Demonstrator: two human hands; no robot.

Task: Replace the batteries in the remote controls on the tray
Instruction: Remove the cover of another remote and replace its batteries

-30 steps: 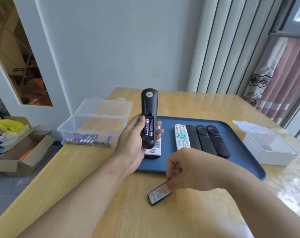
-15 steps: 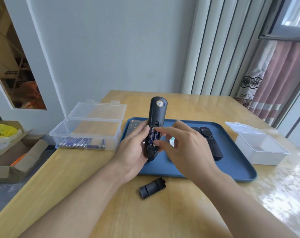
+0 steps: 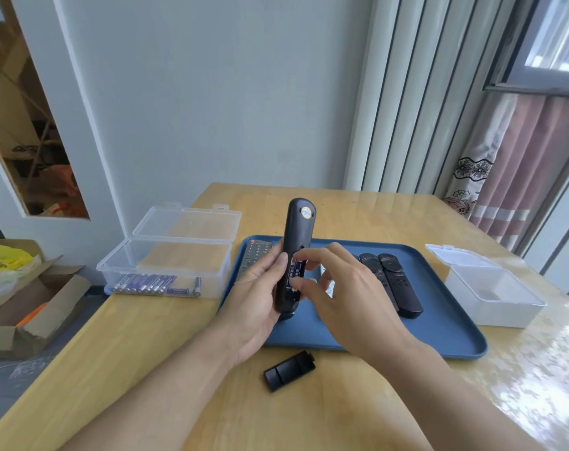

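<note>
Since the earlier frame, the right hand (image 3: 345, 294) has left the battery cover (image 3: 289, 370) on the near desk (image 3: 146, 353) and now pinches a battery (image 3: 297, 271) in the open compartment. The left hand (image 3: 257, 297) grips the black remote (image 3: 295, 252) upright above the blue tray (image 3: 439, 336), back facing the viewer, likely steadying it for removal. Fresh batteries (image 3: 153, 284) wait in the left clear box (image 3: 166, 255).
</note>
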